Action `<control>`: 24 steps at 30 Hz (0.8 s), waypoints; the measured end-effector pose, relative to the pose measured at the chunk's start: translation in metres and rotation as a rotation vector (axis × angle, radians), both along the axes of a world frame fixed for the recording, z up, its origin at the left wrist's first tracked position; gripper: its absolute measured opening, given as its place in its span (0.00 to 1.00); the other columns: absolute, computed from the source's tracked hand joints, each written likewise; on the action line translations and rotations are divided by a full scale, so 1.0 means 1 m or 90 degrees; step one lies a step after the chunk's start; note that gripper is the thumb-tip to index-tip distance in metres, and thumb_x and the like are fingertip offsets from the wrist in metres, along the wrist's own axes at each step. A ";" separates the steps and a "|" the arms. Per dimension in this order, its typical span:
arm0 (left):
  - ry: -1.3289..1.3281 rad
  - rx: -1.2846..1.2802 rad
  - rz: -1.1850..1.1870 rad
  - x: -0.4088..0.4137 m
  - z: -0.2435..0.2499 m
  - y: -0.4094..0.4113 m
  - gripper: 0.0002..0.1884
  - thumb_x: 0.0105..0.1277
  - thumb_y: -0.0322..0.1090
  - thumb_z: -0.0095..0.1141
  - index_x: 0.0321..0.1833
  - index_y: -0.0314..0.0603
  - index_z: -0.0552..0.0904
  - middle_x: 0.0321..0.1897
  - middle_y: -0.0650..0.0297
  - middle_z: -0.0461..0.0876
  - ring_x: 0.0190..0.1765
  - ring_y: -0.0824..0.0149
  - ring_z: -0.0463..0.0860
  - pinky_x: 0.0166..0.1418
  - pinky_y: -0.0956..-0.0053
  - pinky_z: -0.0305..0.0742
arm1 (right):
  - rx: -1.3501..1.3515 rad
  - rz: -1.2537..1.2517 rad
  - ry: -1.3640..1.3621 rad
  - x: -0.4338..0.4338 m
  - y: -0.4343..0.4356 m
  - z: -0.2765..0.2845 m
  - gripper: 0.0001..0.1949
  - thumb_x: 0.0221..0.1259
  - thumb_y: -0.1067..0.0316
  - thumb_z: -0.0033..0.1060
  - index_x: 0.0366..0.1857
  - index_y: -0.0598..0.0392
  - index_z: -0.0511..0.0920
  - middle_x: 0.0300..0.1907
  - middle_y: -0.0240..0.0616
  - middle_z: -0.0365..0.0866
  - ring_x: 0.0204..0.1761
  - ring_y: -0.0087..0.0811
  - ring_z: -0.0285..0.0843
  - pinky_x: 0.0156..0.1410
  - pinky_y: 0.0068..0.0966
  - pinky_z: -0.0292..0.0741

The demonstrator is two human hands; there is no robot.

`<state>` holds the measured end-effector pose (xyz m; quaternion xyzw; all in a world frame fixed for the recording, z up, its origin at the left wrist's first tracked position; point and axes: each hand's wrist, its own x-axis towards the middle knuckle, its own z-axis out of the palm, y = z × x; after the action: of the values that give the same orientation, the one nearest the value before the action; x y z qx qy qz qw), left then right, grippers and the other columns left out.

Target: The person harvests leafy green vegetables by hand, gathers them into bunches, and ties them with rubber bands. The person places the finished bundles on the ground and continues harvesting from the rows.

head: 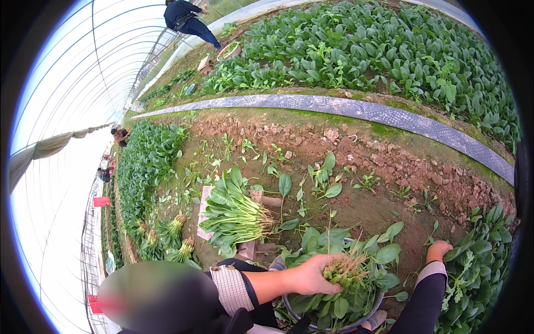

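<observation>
My left hand (319, 273) is closed around a bunch of spinach with pinkish roots (348, 267) pointing up. It is held over a round basin (379, 298) filled with loose spinach leaves (329, 307). At the right, my right hand (438, 250) is at the edge of standing spinach plants (479, 254); its fingers are partly hidden, and whether they grip a leaf is unclear. Left of the basin, a pile of spinach (233, 208) lies across a small wooden stool (247, 249), roots toward the right.
Several spinach bunches (173, 225) lie left of the stool. Beyond the bare soil (333, 142), a long dark strip (292, 100) separates another spinach bed (375, 50). A person (183, 18) stands beside a basket (229, 51); other people are farther off. A plastic greenhouse cover (66, 75) arches overhead.
</observation>
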<state>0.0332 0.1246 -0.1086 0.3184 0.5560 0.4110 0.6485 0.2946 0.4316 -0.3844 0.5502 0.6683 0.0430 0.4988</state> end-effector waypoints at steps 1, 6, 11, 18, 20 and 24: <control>0.008 0.008 -0.006 0.000 0.001 0.002 0.24 0.52 0.20 0.60 0.55 0.38 0.73 0.48 0.67 0.78 0.51 0.75 0.73 0.60 0.75 0.67 | 0.030 0.082 -0.018 0.004 -0.003 -0.008 0.14 0.60 0.64 0.50 0.47 0.47 0.82 0.49 0.30 0.81 0.48 0.37 0.80 0.47 0.45 0.70; 0.041 0.017 -0.027 0.000 0.011 0.007 0.24 0.51 0.22 0.60 0.54 0.39 0.74 0.44 0.69 0.77 0.48 0.77 0.72 0.56 0.77 0.67 | 0.006 0.087 -0.016 0.023 0.001 -0.047 0.13 0.59 0.62 0.51 0.44 0.47 0.83 0.47 0.30 0.82 0.48 0.34 0.80 0.49 0.44 0.71; 0.073 0.028 -0.032 0.001 0.015 0.006 0.25 0.51 0.22 0.60 0.54 0.39 0.74 0.43 0.69 0.77 0.48 0.77 0.72 0.56 0.78 0.67 | 0.059 0.072 0.030 0.038 0.000 -0.057 0.14 0.60 0.62 0.50 0.46 0.47 0.82 0.49 0.28 0.82 0.48 0.33 0.80 0.51 0.45 0.72; 0.057 0.042 -0.018 0.005 0.014 0.000 0.25 0.51 0.23 0.61 0.54 0.38 0.74 0.44 0.68 0.77 0.48 0.76 0.72 0.57 0.77 0.67 | 0.038 0.137 -0.017 0.051 -0.008 -0.064 0.13 0.60 0.61 0.49 0.43 0.44 0.83 0.46 0.30 0.83 0.45 0.32 0.82 0.43 0.38 0.70; 0.045 0.035 -0.021 0.006 0.016 0.000 0.25 0.51 0.23 0.61 0.55 0.38 0.73 0.44 0.68 0.77 0.48 0.76 0.72 0.57 0.77 0.67 | 0.078 0.121 0.029 0.059 -0.009 -0.067 0.12 0.60 0.61 0.48 0.40 0.44 0.84 0.43 0.29 0.84 0.43 0.32 0.82 0.42 0.38 0.69; 0.056 0.035 -0.038 0.007 0.015 -0.003 0.27 0.51 0.23 0.61 0.57 0.38 0.72 0.45 0.67 0.77 0.48 0.76 0.71 0.57 0.78 0.66 | 0.112 0.134 0.058 0.062 -0.018 -0.064 0.11 0.60 0.62 0.48 0.36 0.45 0.85 0.40 0.29 0.85 0.40 0.32 0.83 0.39 0.37 0.69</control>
<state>0.0406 0.1215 -0.0931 0.3702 0.5631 0.3923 0.6261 0.3564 0.4132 -0.4485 0.5201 0.7378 0.1282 0.4108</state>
